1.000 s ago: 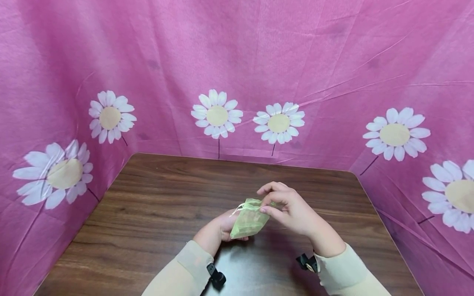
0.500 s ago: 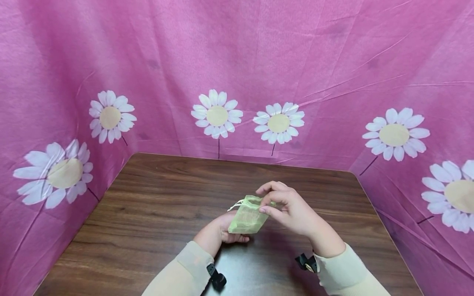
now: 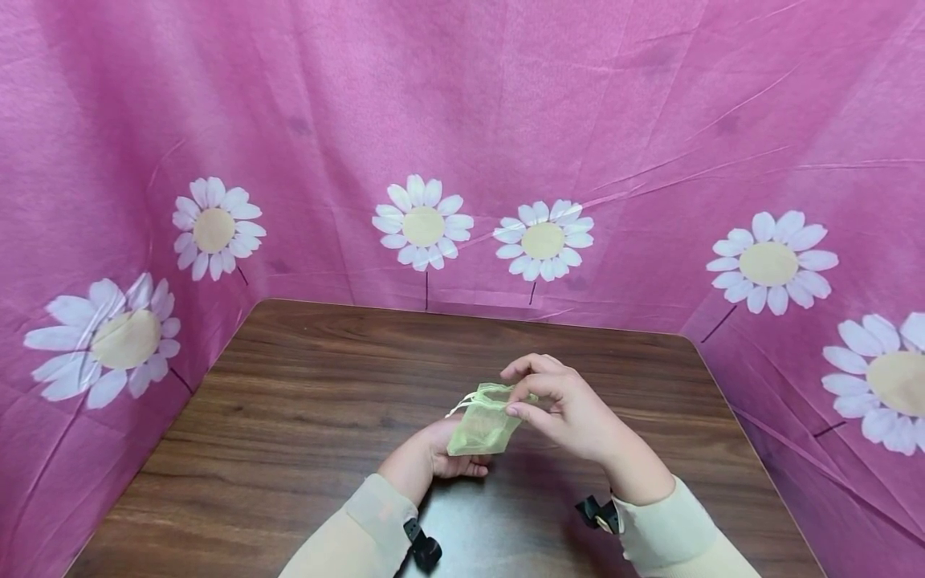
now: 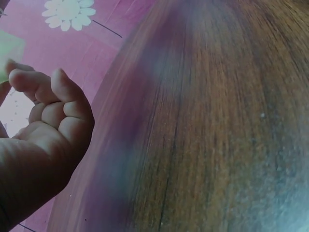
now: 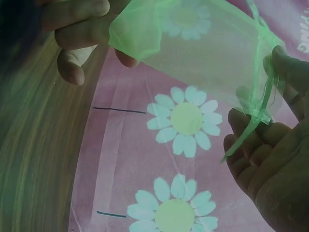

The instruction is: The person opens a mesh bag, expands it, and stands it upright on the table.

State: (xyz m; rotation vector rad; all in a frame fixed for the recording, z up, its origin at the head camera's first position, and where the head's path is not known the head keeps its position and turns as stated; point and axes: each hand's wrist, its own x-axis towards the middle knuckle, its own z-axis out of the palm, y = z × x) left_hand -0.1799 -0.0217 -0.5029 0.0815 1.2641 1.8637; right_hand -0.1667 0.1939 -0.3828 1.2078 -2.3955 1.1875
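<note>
A small sheer green drawstring bag (image 3: 478, 431) is held above the table between both hands in the head view. My left hand (image 3: 439, 448) grips its lower part from behind; the bag hides some of those fingers. In the left wrist view the left hand (image 4: 53, 121) has curled fingers, with a bit of green at their tips. My right hand (image 3: 571, 413) pinches the bag's top edge between thumb and fingers. In the right wrist view, cord ends (image 5: 246, 133) dangle across the fingers of the right hand (image 5: 282, 169). The bag (image 5: 207, 58) looks see-through there.
A dark wood-grain table (image 3: 303, 385) lies under the hands. Pink cloth (image 3: 462, 96) printed with white daisies surrounds its back and sides. Black straps with small devices (image 3: 422, 546) sit at both sleeve cuffs.
The bag's lower end has shifted slightly up and left, and its cord swings out more. More of the left fingers shows below it. The right hand has stayed almost still.
</note>
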